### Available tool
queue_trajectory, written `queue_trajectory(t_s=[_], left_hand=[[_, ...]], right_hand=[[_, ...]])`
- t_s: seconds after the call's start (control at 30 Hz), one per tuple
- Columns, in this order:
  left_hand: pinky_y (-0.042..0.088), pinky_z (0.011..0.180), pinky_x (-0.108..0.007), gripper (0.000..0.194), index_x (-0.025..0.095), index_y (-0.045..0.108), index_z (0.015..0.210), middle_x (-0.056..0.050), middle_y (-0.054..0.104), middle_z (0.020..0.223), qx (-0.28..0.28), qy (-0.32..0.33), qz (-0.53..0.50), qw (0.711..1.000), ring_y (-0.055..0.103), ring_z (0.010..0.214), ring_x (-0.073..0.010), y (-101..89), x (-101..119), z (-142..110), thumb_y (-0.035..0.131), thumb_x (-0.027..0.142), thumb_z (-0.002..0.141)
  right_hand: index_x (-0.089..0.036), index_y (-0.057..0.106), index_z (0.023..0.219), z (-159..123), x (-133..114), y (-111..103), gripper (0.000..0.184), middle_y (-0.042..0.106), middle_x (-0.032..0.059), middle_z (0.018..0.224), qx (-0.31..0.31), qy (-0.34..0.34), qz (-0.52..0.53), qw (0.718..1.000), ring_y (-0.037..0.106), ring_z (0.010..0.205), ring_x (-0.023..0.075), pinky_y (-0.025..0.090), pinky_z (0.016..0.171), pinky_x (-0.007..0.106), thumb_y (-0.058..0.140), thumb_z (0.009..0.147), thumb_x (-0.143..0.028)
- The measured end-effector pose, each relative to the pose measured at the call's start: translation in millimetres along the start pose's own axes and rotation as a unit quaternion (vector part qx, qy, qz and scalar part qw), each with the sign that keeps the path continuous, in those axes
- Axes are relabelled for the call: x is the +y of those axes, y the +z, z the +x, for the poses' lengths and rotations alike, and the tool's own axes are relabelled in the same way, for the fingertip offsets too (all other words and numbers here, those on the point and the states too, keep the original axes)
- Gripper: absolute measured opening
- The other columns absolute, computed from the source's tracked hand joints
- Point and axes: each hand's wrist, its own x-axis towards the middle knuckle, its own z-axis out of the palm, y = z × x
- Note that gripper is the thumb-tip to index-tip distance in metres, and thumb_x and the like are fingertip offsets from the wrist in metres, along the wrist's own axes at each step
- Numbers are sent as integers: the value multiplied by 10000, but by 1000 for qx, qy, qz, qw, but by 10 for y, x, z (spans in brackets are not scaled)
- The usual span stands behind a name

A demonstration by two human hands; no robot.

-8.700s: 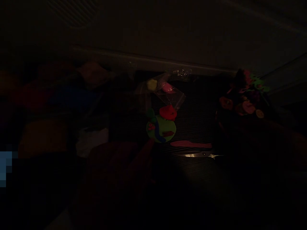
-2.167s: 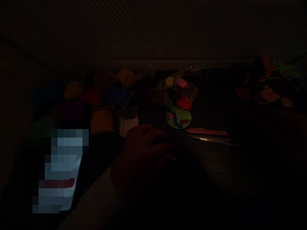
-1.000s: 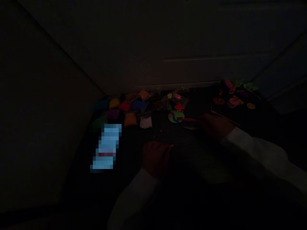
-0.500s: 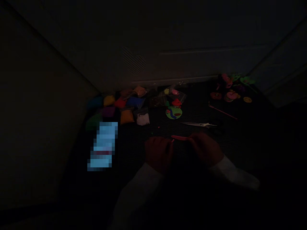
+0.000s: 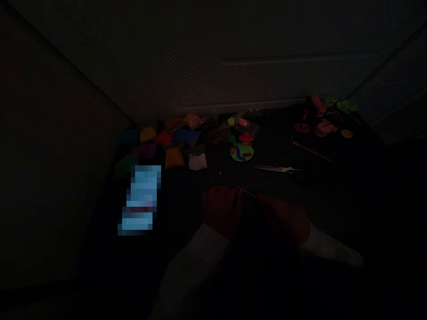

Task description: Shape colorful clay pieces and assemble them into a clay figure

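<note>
The light is very dim. My left hand point(image 5: 222, 206) is closed, its fingers bent around a tiny pink bit that shows at its fingertips and looks like modelling clay. In my right hand point(image 5: 283, 216) is a thin pink modelling tool point(image 5: 247, 192), gripped at one end, its tip reaching the left fingertips. Whether tip and bit touch, I cannot tell. Just beyond the hands lie scissors point(image 5: 280, 169) with metal blades and dark handles. Behind them stands a round green clay piece point(image 5: 242, 153) with a blue strip and a red-capped mushroom shape.
Bags of coloured clay, among them an orange bag point(image 5: 174, 157) and a white bag point(image 5: 198, 161), line the back left. A blurred bright screen point(image 5: 140, 200) lies at left. At right are another pink stick point(image 5: 312, 151) and several clay figures point(image 5: 325, 128). A wall point(image 5: 283, 84) rises behind.
The pink tool has turned from its broad face to its narrow edge, and my right hand has tilted and dropped slightly. My left hand stays nearly in place. The view has shifted a little.
</note>
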Motion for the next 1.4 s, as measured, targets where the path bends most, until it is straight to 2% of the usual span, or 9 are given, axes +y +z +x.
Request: queue_trajectory(t_s=[0.23,0.4,0.53,0.63,0.87,0.97,1.1,1.23,1.4], left_hand=[[344,740,-373,202,188,618,823,-54,623,827,2,2,7,1000,511,830,-213,6,3,-5,440,284,807],[339,732,-366,189,192,620,822,-48,628,817,15,10,8,1000,509,825,-210,16,-1,-9,451,275,802],[343,717,-350,175,193,623,788,-36,630,792,35,16,12,999,513,802,-201,49,-16,0,471,280,788],[346,714,-352,182,190,625,789,-39,630,783,27,14,20,999,517,791,-203,56,-7,3,473,290,784],[372,748,-350,141,184,618,754,-26,645,774,12,-6,-20,1000,539,786,-197,-99,-88,-27,502,265,760],[402,700,-314,156,185,625,775,-28,645,776,63,-52,-22,996,548,753,-181,-216,-257,101,515,294,758],[416,695,-302,188,188,641,836,-32,653,814,69,-33,-11,997,563,769,-183,-300,-456,385,519,303,753],[416,724,-321,244,168,630,940,-49,661,863,60,-3,-1,998,564,811,-200,-238,-544,573,496,276,767],[379,801,-359,217,177,647,869,-41,665,853,54,45,31,997,553,829,-196,-101,-587,666,463,262,791]], right_hand=[[-156,547,1078,27,-40,-29,309,664,51,840,-26,-10,-29,999,617,666,143,462,590,262,339,859,-219],[-169,551,1070,10,-21,3,294,659,39,820,2,-30,-48,998,601,650,128,427,581,250,356,857,-223],[-179,547,1073,44,-22,43,287,632,4,695,-1,-43,-73,996,571,580,133,385,540,268,388,839,-221],[-172,546,1075,83,-40,52,288,632,9,715,-2,-46,-72,996,569,601,129,378,561,268,393,833,-207],[-212,537,1095,65,-39,25,303,601,1,688,-12,-35,-71,997,531,581,130,347,546,270,435,809,-205],[-227,531,1105,62,-39,5,318,593,9,705,8,-39,-66,997,510,587,136,337,549,272,451,799,-196],[-229,541,1081,70,5,-21,290,607,21,757,46,-46,-41,997,510,628,144,339,594,287,436,812,-202],[-191,541,1058,74,133,-32,262,625,39,805,38,9,8,999,545,698,143,364,646,290,409,833,-220],[-188,535,1034,90,203,-39,243,635,36,953,23,67,55,996,583,792,137,392,694,292,398,845,-256]])
